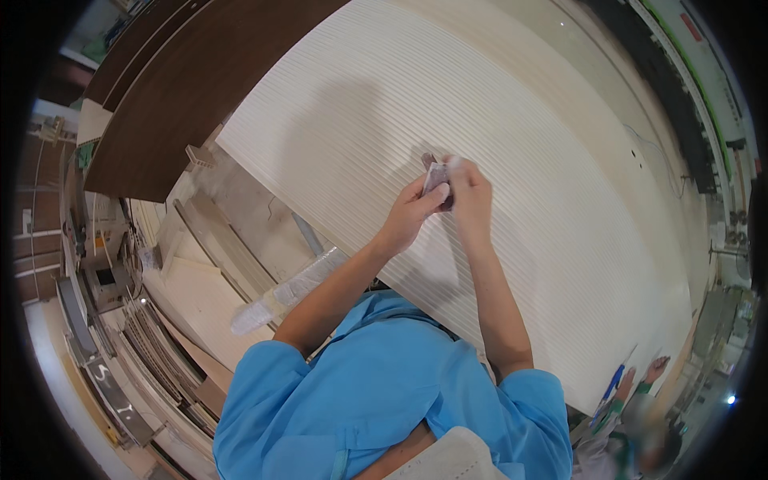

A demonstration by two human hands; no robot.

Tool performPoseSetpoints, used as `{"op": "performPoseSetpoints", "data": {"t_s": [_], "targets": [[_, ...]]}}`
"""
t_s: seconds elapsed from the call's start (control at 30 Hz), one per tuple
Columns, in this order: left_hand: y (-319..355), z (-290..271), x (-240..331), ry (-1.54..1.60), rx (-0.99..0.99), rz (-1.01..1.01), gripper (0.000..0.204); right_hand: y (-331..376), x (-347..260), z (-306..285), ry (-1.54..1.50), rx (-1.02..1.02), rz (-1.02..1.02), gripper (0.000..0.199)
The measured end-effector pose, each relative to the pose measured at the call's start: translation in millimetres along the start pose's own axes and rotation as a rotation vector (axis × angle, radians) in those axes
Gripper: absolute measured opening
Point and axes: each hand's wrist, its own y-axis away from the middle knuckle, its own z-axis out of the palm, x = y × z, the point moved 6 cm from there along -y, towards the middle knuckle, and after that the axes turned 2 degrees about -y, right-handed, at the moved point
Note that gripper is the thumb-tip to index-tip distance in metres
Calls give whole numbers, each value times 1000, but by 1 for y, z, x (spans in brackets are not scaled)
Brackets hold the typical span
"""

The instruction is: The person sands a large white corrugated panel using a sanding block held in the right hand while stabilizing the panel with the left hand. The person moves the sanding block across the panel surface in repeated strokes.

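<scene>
Boards of dark brown [168, 104] stand at the far left, apart from the work in hand. Nearer the body, a clear-wrapped bundle [280, 296] lies beside the left forearm. Next comes the broad ribbed white panel [552, 232], laid out flat like a bench top under both arms; setting it out is plainly done.

Over its middle, the left hand [405, 216] has its fingers closed on a small grey-brown folded piece [434, 179], thumb pressed across the lower part. That piece, perhaps abrasive paper, appears to be held above the ribs, between the two hands. The right hand [474, 192] meets it from the other side, fingers bent in and blurred; whether they grip it or only touch it, I cannot tell.

So the handling of the piece looks unfinished, and how much of the panel has been worked, if any, cannot be judged from its evenly pale ribs.

At the lower right, a slim blue tool [614, 381] lies close to a co-worker's hands [658, 368] by the panel's edge; whether it is held is unclear.
</scene>
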Motion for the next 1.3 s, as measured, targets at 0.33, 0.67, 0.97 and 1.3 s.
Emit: {"op": "performPoseSetpoints", "data": {"t_s": [0.33,0.67,0.97,1.3], "targets": [[25,18,-6,224,-279,-123,25,42,23,-36,-107,-328,293,22],[40,11,-8,-43,85,-171,21,64,31,-38,-506,-113,176,12],[44,8,-21,159,115,-213,23,68,27,-41,-519,-181,233,28],[48,10,-34,202,-61,-294,16,72,25,-39,-460,-207,229,24]]}}
